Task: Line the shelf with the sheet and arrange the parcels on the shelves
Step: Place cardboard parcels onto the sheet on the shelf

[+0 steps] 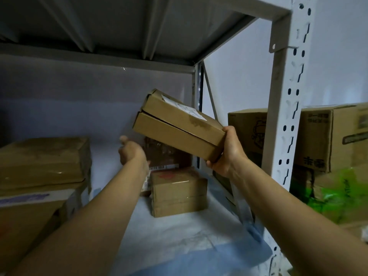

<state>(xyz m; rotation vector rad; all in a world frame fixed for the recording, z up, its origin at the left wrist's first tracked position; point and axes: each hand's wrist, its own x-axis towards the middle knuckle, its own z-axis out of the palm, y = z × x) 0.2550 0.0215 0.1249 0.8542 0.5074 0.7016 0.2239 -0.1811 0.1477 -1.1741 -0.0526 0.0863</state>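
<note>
A flat brown parcel (178, 124) with a white label on its top face is held up in the air, tilted so its far end points up and to the left. The right hand (227, 152) is clamped on its near right corner, thumb on top and fingers curled underneath. The left hand (130, 151) reaches forward just to the left of and below the parcel, fingers spread apart and holding nothing, not touching the parcel.

Below both hands a pale sheet (179, 232) covers the shelf, with its blue edge rumpled at the front near the right forearm. On the sheet, beneath the held parcel and between the two hands, sits a small taped cardboard box (179, 193). Behind it, past the left hand, stands a darker parcel (169, 154) with a barcode strip showing; whether the two touch is hard to tell.

Left of the left arm, a stack of larger boxes (41, 176) rests on the same shelf, the upper one wrapped in shiny tape.

To the right of the right hand rises a white slotted metal post (286, 108) of the rack. Beyond it stands a big printed carton (326, 136), and below that lies a green plastic bag (334, 198). The underside of the upper shelf (119, 26) spans overhead.
</note>
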